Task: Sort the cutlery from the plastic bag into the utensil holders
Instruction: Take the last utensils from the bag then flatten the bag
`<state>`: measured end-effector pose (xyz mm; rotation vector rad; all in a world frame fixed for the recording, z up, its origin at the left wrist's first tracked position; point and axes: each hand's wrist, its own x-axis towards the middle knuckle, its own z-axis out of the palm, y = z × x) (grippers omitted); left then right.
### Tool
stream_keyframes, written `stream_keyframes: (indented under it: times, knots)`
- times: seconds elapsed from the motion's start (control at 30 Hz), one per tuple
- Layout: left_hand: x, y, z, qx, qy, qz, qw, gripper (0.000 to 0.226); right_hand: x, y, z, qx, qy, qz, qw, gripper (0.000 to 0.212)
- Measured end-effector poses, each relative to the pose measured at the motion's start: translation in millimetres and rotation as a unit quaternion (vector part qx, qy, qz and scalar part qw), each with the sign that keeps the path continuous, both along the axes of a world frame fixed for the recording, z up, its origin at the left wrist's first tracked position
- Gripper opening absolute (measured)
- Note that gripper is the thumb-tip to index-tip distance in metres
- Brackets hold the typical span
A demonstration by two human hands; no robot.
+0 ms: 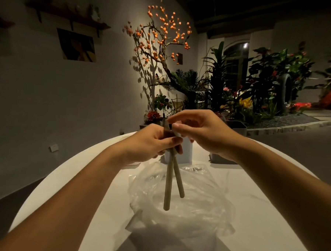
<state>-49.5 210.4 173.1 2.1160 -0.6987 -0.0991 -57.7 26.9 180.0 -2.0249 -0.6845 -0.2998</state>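
While the left hand is closed around two cutlery handles, the right hand pinches their upper ends with its fingertips.
Both handles are pale brown and hang crossed above the clear plastic bag on the round white table; a white holder and a grey holder stand behind the hands, near the far edge, with a dim wall and plants beyond.

Both bare forearms reach forward, converging at centre. Left hand fisted, knuckles up, thumb across front, gripping two tan wooden-handled utensils whose handles hang downward, splayed apart. Right hand raised just beside it, wrist bent, fingertips pinched at utensils' upper ends
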Motion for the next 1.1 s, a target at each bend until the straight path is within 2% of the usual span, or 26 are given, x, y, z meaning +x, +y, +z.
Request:
stream_keyframes:
  times: [0.13, 0.27, 0.43, 0.57, 0.77, 0.83, 1.0, 1.1]
  knots:
    - [5.8, -15.3, 13.8, 0.034, 0.015, -0.036, 0.999, 0.027, 6.5, -14.2, 11.0, -0.005, 0.006, 0.019, 1.000, 0.026]
    - [18.2, -32.1, 24.7, 0.029, 0.014, -0.046, 0.998, 0.026, 11.2, -32.0, 22.5, 0.019, 0.003, 0.019, 1.000, 0.022]
    - [38.4, -58.9, 26.9, 0.031, -0.040, -0.042, 0.998, 0.007, 21.6, -58.4, 37.5, 0.022, -0.004, -0.027, 0.999, 0.016]
    - [54.2, -74.8, 20.8, 0.005, -0.033, -0.048, 0.998, 0.016, 32.0, -80.6, 44.9, 0.035, 0.000, -0.051, 0.998, 0.016]
    - [78.0, -107.1, 22.3, -0.038, -0.014, -0.079, 0.996, 0.037, 49.1, -104.8, 43.7, 0.011, 0.009, -0.053, 0.998, 0.030]
    - [86.7, -117.5, 25.8, -0.046, -0.018, -0.079, 0.996, 0.033, 54.0, -108.3, 41.9, 0.026, -0.020, -0.075, 0.997, 0.034]
    - [112.9, -142.4, 35.0, -0.115, -0.077, -0.028, 0.990, 0.017, 73.1, -118.0, 43.2, 0.053, -0.157, -0.176, 0.970, 0.045]
    - [125.9, -159.2, 43.3, -0.110, -0.105, -0.034, 0.988, 0.013, 88.0, -126.8, 45.0, 0.047, -0.206, -0.199, 0.957, 0.045]
